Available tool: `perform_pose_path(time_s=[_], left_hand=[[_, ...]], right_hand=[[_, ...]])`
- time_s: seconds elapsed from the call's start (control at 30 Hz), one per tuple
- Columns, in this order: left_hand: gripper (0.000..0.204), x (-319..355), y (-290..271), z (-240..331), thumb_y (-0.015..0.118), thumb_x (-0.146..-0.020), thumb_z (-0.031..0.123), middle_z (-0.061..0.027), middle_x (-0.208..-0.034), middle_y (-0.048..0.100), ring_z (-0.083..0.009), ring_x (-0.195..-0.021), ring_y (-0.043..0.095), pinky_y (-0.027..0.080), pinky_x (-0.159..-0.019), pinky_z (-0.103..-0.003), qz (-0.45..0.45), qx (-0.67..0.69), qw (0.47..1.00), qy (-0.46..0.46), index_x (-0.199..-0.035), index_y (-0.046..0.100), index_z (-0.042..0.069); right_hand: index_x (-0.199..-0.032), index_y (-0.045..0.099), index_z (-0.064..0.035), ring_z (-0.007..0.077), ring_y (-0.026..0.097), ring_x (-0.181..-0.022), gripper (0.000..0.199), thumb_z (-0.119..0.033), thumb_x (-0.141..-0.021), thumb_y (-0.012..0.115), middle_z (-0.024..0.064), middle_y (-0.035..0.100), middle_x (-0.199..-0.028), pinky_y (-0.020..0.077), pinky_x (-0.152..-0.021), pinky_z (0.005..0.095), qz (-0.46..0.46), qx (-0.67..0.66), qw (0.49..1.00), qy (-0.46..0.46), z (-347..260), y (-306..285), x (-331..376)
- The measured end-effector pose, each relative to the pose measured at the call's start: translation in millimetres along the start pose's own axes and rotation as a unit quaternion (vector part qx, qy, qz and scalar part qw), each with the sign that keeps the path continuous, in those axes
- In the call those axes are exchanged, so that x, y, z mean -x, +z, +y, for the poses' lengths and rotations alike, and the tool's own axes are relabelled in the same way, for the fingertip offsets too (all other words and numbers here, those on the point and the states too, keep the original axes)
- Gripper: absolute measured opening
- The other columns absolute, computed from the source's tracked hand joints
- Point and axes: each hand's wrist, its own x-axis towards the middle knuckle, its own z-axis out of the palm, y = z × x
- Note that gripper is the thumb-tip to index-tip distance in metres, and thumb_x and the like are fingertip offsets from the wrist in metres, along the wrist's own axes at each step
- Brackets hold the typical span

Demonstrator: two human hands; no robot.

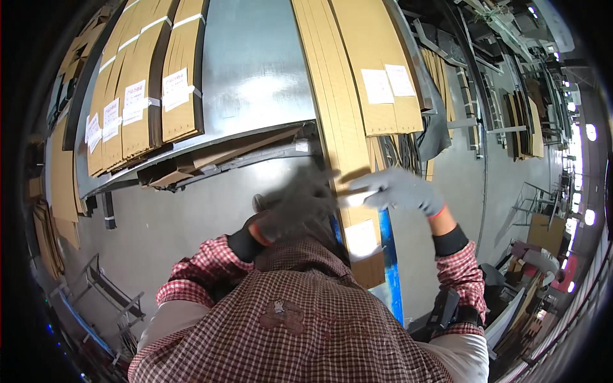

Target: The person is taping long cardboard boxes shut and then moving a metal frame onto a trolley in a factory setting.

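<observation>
Already the cardboard stack (343, 142) bears a label (362, 239); work looks unfinished. The right hand (401, 190) pinches a white piece (355, 199); the left hand (295, 209) (blurred) I can't judge.

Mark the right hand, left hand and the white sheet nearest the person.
Right hand (405, 191): head view, on its gloved back.
Left hand (295, 209): head view, on its blurred, gloved back.
White sheet (363, 239): head view, middle of its face.

The head-worn fisheye looks down and forward, close above the checked apron (319, 329), onto both hands (297, 207) (401, 190).
</observation>
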Motion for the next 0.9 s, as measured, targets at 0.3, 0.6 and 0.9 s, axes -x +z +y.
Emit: perform_pose_path(time_s=[0.3, 0.6, 0.9], left_hand=[[0.034, -156.5, -23.1, -216.1, 0.068, -0.078, 0.018, -0.0193, -0.106, 0.066, -0.0277, -0.094, 0.064, 0.051, -0.08, -0.041, -0.142, -0.504, 0.812, 0.258, -0.106, 0.065, 0.0], [0.034, -125.6, 2.8, -186.1, 0.064, -0.088, 0.023, -0.0135, -0.108, 0.067, -0.0227, -0.1, 0.064, 0.05, -0.088, -0.037, -0.133, -0.286, 0.935, -0.162, -0.115, 0.062, 0.003], [0.028, -82.7, 34.5, -71.9, 0.064, -0.088, 0.021, -0.0047, -0.08, 0.066, -0.0121, -0.067, 0.062, 0.05, -0.063, -0.03, -0.199, 0.049, 0.972, 0.119, -0.105, 0.064, -0.001]], right_hand=[[-0.097, 0.067, -0.0029, 0.0393, 0.063, -0.086, 0.031, -0.028, -0.086, 0.054, 0.0211, 0.066, -0.09, 0.0501, -0.074, 0.0418, 0.046, 0.22, 0.95, -0.215, 213.6, 32.7, -98.7], [-0.142, 0.027, 0.0071, 0.0342, 0.049, -0.122, 0.086, -0.023, -0.078, 0.076, 0.0291, 0.038, -0.14, 0.0426, -0.099, 0.0382, 0.367, -0.05, 0.919, 0.132, 54.2, 86.2, -25.3], [-0.136, 0.042, 0.0009, 0.0386, 0.047, -0.124, 0.072, -0.035, -0.081, 0.07, 0.0245, 0.045, -0.136, 0.0425, -0.095, 0.0453, 0.413, 0.372, 0.829, 0.068, 85.1, 147.5, -20.7]])
